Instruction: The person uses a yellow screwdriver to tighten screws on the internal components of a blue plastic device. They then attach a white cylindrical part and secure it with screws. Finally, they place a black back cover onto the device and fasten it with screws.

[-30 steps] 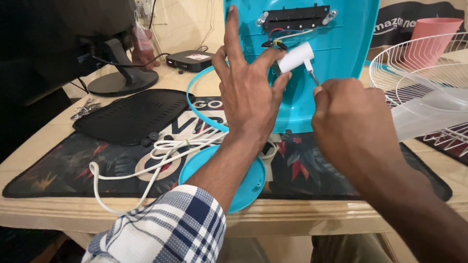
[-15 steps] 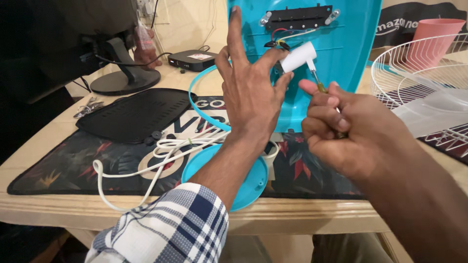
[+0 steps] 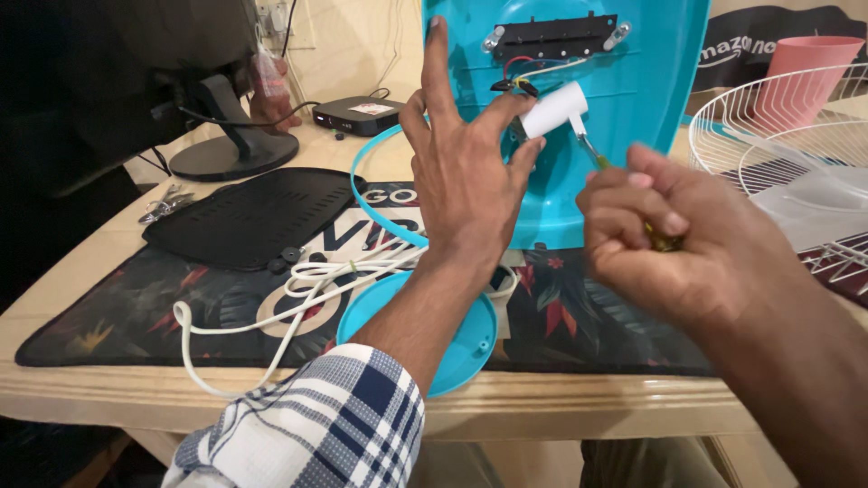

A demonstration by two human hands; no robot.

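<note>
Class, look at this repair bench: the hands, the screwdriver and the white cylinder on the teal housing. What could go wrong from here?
1. The screwdriver tip sits right beside the left hand fingers steadying the white cylinder; a slip might jab them.
2. Thin wires lie just above the cylinder and could get nicked.
3. The white cord loops near the table edge and might snag.

Setting: light wooden worktop against a pale wall, warm indoor light.

The worktop (image 3: 561,407) has a rounded front edge and carries a dark printed mat (image 3: 127,316) with leaf patterns. A pale cream wall (image 3: 348,45) stands behind it, with thin cables running down it. At the far left, a black monitor stand (image 3: 221,149) rests on the wood; a small black box (image 3: 360,115) sits beside it near the wall. Light falls evenly, with soft shadows.
</note>
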